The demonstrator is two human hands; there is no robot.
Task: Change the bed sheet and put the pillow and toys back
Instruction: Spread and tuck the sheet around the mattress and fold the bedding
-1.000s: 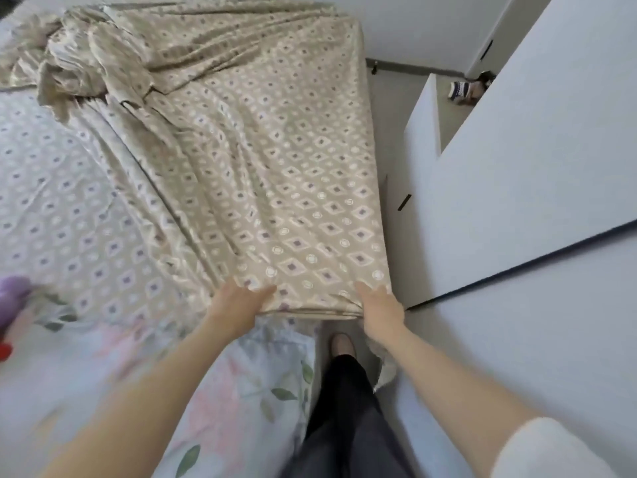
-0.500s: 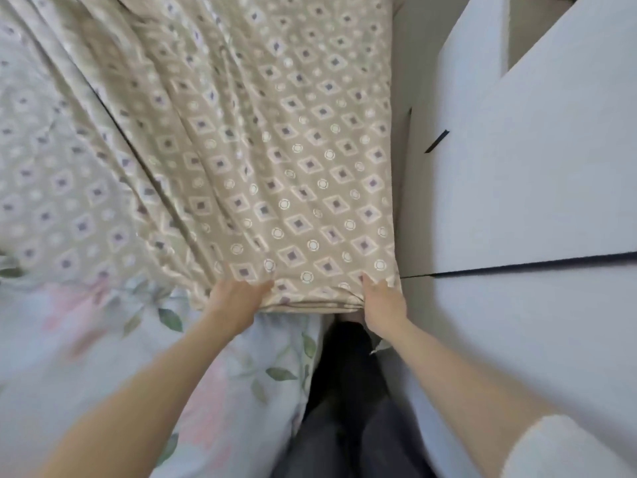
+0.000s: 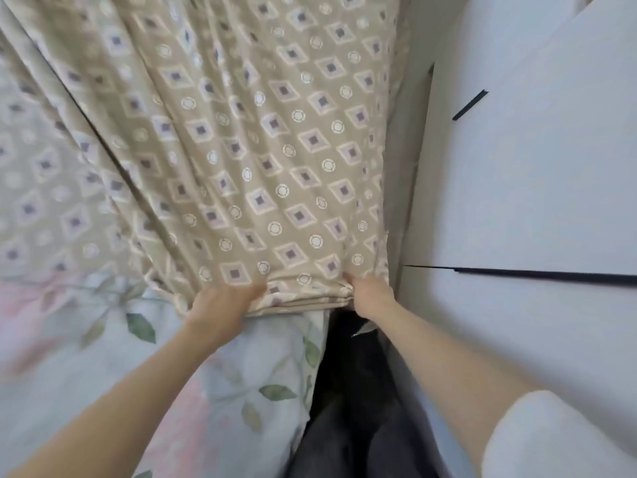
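Note:
A beige bed sheet [image 3: 262,160] with a diamond and circle pattern lies stretched over the bed, its near hem folded in layers at the mattress corner. My left hand [image 3: 220,303] grips that hem from the left, fingers curled under the fabric. My right hand [image 3: 370,293] pinches the hem at the right corner beside the cabinet. Under the hem shows a pale floral sheet [image 3: 213,370] with pink flowers and green leaves, covering the near part of the bed. No pillow or toy is in view.
White cabinet fronts [image 3: 537,174] with dark handle slots stand close along the bed's right side, leaving a narrow gap. My dark trouser legs [image 3: 358,401] fill that gap below the hands.
The view has closed in on the bed's near corner. Both hands keep their hold on the beige hem, and the sheet now looks pulled tighter; the bunched far end and purple toy are out of frame.

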